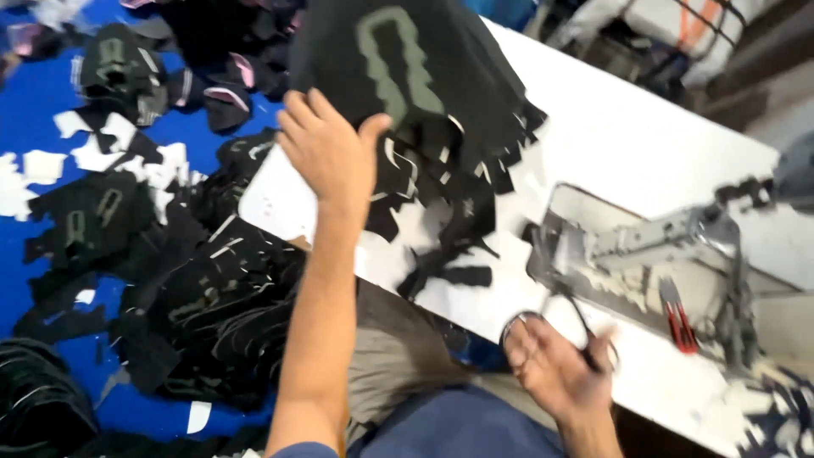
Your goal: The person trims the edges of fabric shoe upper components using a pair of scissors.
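Note:
My left hand is raised over the left end of a white sewing table, its fingers on a stack of black fabric pieces with a grey-green loop marking on top. The stack's frayed lower edges hang over the table. My right hand is low at the table's near edge, fingers through the handles of black scissors. The picture is blurred by motion.
A metal sewing machine bed and foot sits on the table's right part, with a small red-handled tool beside it. Heaps of black cut pieces and white scraps lie on a blue floor sheet to the left.

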